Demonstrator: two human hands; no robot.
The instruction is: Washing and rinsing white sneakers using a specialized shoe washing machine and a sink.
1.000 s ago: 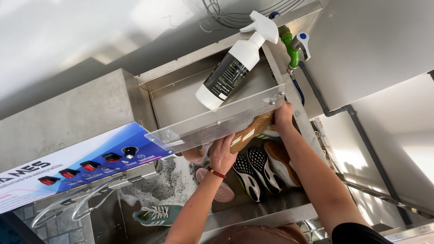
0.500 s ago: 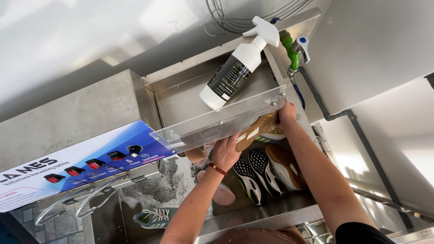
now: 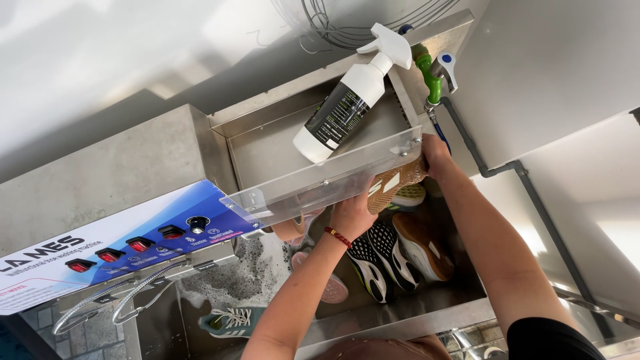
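Observation:
Both my hands hold a tan-soled shoe [image 3: 392, 186], sole up, just under the clear plastic guard [image 3: 320, 183] of a steel shelf. My left hand [image 3: 351, 215], with a red bead bracelet, grips its near end. My right hand [image 3: 435, 155] grips the far end by the guard's corner. Below them in the steel sink stand black-and-white soled shoes [image 3: 379, 257], a brown-soled shoe [image 3: 421, 245] and a pink-soled shoe [image 3: 329, 283]. A white spray bottle [image 3: 348, 99] lies on the shelf above.
A green hose fitting and tap [image 3: 432, 73] sit at the shelf's right end. A blue control panel with red buttons [image 3: 127, 243] is at left. Foamy water [image 3: 250, 267] and a teal laced shoe [image 3: 230, 319] lie in the left basin.
The tan-soled shoe has risen and moved right, closer under the guard. Both my hands moved up and right with it.

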